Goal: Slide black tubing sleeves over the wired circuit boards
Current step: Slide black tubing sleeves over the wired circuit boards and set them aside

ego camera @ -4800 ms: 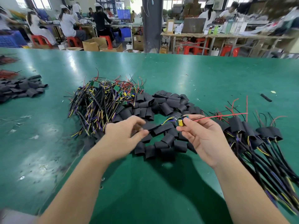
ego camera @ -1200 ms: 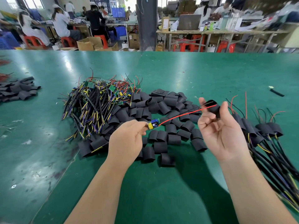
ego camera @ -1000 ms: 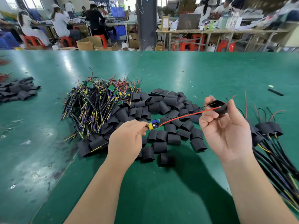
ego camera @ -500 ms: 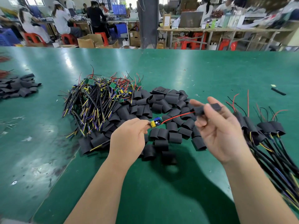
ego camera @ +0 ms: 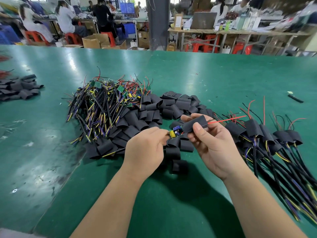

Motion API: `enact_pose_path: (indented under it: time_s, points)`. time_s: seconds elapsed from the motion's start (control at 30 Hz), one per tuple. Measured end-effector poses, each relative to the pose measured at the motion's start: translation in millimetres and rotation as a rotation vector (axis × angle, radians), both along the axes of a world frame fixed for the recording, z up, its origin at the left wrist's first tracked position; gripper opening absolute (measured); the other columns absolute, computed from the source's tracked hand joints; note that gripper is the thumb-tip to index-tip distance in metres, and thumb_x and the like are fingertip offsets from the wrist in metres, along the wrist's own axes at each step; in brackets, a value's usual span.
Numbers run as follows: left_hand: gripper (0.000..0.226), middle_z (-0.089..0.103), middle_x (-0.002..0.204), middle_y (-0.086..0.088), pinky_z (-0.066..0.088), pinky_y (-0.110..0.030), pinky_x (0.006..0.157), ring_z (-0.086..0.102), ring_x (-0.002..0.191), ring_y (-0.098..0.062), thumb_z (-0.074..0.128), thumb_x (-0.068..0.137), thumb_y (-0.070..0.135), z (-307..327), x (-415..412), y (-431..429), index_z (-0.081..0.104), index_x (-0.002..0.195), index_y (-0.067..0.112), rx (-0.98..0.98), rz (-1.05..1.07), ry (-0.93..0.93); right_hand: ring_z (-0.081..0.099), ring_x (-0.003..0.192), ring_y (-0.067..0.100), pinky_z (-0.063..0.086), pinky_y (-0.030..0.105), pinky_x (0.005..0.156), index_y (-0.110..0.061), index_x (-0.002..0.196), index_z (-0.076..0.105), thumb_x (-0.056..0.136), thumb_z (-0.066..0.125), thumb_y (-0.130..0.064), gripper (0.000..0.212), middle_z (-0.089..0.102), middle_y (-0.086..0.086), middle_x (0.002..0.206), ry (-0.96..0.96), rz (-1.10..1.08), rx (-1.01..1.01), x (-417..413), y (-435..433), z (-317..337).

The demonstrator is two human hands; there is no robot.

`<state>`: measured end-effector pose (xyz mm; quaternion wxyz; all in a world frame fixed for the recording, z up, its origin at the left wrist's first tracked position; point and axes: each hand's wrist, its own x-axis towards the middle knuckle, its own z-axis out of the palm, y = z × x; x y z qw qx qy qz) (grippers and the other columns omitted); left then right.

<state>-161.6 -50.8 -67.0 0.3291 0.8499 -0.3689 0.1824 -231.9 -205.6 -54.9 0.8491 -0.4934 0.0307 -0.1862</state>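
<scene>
Over the green table (ego camera: 205, 79), my left hand (ego camera: 145, 150) pinched a small wired circuit board (ego camera: 175, 132); my right hand (ego camera: 217, 148) gripped a black tubing sleeve (ego camera: 195, 125).

Sleeve (ego camera: 195, 125) on red wire (ego camera: 226, 119) beside board (ego camera: 175, 132)

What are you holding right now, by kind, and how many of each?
black tubing sleeve, pinched in the right hand: 1
circuit board, pinched in the left hand: 1
red wire out of the sleeve's far end: 1
thin black wire beside it: 1
Total: 4
</scene>
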Motion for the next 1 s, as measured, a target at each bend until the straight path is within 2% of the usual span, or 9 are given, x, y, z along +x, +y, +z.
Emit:
enact_pose_path:
  time_s: [0.1,0.27,0.37,0.53,0.7,0.77,0.9,1.0]
  points:
    - [0.024,0.063,0.074,0.002,0.046,-0.041,0.053,0.057,0.07,-0.025,0.045,0.077,0.005,0.4,0.3,1.2,0.067,0.083,0.013,0.032,-0.001,-0.008,0.056,0.06,0.01,0.051,0.017,0.065,-0.008,0.099,0.061,0.076,0.059,-0.008,0.023,0.072,0.01,0.108,-0.012,-0.011,-0.034,-0.8,-0.6,0.0]
    - [0.023,0.059,0.071,0.001,0.041,-0.035,0.05,0.053,0.067,-0.025,0.044,0.073,0.006,2.1,-0.7,0.9,0.064,0.079,0.014,0.05,0.026,0.002,0.053,0.057,0.011,0.049,0.018,0.061,-0.012,0.086,0.07,0.076,0.061,-0.009,0.014,0.072,0.013,0.103,-0.049,-0.021,-0.031,-0.9,0.8,-1.2]
    - [0.02,0.059,0.072,0.0,0.043,-0.039,0.054,0.053,0.068,-0.024,0.043,0.077,0.011,2.6,-3.3,-0.4,0.063,0.079,0.015,0.055,0.006,0.021,0.053,0.055,0.01,0.049,0.018,0.061,-0.008,0.09,0.065,0.075,0.062,-0.011,0.015,0.073,0.01,0.104,-0.041,-0.079,-0.038,-0.1,-0.9,-2.2]
    - [0.019,0.058,0.072,-0.001,0.043,-0.042,0.053,0.053,0.067,-0.026,0.044,0.077,0.01,1.9,-3.4,-0.8,0.062,0.078,0.012,0.059,0.021,0.012,0.058,0.057,0.012,0.051,0.019,0.06,-0.021,0.078,0.074,0.073,0.064,-0.014,0.013,0.073,0.01,0.103,0.007,-0.073,-0.185,-2.3,-0.6,-3.4]
    - [0.011,0.058,0.073,-0.001,0.041,-0.038,0.053,0.052,0.071,-0.025,0.054,0.081,0.007,1.1,-2.7,0.5,0.061,0.081,0.015,0.123,0.037,0.007,0.063,0.063,0.017,0.052,0.022,0.063,-0.014,0.087,0.067,0.071,0.067,-0.018,0.017,0.073,0.011,0.104,0.01,-0.099,-0.219,-2.0,1.5,-5.9]
    - [0.016,0.059,0.075,-0.001,0.042,-0.04,0.056,0.054,0.074,-0.025,0.047,0.082,0.011,0.5,-1.2,0.5,0.062,0.084,0.015,0.149,0.037,-0.004,0.064,0.066,0.019,0.052,0.023,0.065,-0.013,0.089,0.066,0.072,0.068,-0.019,0.018,0.074,0.011,0.101,0.019,-0.134,-0.255,-1.3,1.8,-6.5]
    - [0.023,0.059,0.074,-0.002,0.042,-0.04,0.056,0.055,0.074,-0.026,0.041,0.078,0.014,1.7,-2.4,-0.1,0.064,0.084,0.014,0.181,0.033,-0.022,0.066,0.066,0.018,0.051,0.022,0.063,-0.008,0.091,0.064,0.083,0.065,-0.007,0.009,0.075,0.01,0.095,0.036,-0.177,-0.306,0.4,1.2,-7.9]
    - [0.025,0.058,0.078,-0.002,0.042,-0.04,0.059,0.055,0.078,-0.024,0.039,0.079,0.016,1.4,-2.1,-0.1,0.063,0.086,0.015,0.213,0.036,-0.01,0.066,0.064,0.019,0.052,0.024,0.061,-0.006,0.093,0.064,0.081,0.067,-0.014,0.014,0.075,0.009,0.089,0.056,-0.181,-0.322,0.0,0.3,-7.3]
